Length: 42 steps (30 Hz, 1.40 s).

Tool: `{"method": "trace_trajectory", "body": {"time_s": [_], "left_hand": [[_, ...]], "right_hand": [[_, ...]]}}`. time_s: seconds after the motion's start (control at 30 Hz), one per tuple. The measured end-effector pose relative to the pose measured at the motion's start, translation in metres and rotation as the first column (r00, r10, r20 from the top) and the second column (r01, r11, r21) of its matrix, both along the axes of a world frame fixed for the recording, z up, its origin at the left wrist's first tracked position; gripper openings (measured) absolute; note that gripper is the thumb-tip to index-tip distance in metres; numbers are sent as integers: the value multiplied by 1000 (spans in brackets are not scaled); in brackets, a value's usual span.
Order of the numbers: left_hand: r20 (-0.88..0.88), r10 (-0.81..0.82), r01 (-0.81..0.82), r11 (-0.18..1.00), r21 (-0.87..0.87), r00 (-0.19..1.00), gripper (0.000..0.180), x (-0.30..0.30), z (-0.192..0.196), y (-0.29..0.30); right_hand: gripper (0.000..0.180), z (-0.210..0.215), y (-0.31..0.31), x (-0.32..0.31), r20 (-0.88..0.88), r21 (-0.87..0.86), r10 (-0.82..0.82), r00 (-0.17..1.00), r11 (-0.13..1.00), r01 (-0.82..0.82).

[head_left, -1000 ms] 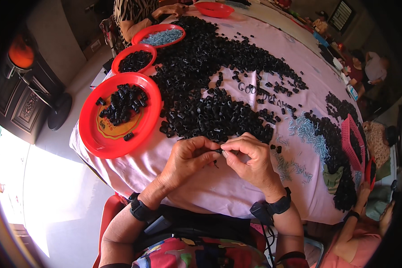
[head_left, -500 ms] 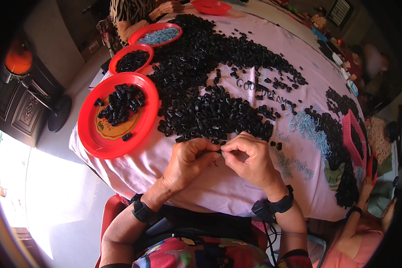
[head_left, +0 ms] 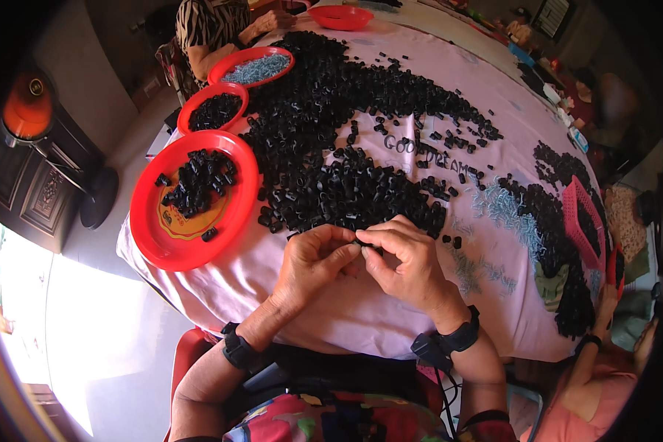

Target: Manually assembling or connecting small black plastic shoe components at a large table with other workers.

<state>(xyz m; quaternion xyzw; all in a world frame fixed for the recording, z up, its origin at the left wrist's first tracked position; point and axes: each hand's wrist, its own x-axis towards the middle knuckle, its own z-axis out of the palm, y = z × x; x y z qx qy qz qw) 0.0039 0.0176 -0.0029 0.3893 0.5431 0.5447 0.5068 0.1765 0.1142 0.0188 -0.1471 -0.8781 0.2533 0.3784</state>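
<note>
My left hand (head_left: 311,264) and my right hand (head_left: 404,254) meet at the near edge of a pile of small black tubular plastic parts (head_left: 346,190). Both are closed in a pinch, fingertips touching. Between them sits a small black plastic part (head_left: 359,241), mostly covered by the fingers. To the left, a large red plate (head_left: 146,221) with a yellow centre carries a heap of the same black parts (head_left: 199,180) and a single one lying apart.
Beyond it stand a red plate of black parts (head_left: 214,110) and one of pale blue pins (head_left: 258,68). Blue pins (head_left: 504,210) and a pink basket (head_left: 583,221) lie at right. People sit at the far left and right. A pinkish cloth (head_left: 287,339) covers the table.
My hands have drawn closer together, the right fingers now overlapping the left fingertips at the small black part. The whole view has shifted slightly.
</note>
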Motion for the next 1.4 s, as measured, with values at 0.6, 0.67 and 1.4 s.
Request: {"method": "trace_trajectory", "body": {"time_s": [0.6, 0.67, 1.4], "left_hand": [[303, -97, 103, 995, -3, 948, 20, -2, 4, 3], [429, -139, 151, 989, 6, 892, 19, -3, 4, 1], [369, -177, 218, 973, -72, 913, 29, -8, 1, -7]], "right_hand": [[51, 6, -3, 0, 21, 17, -28, 999, 999, 27], [51, 5, -2, -1, 11, 39, -19, 1000, 999, 18], [52, 1, 1, 0, 38, 159, 4, 999, 987, -10]]}}
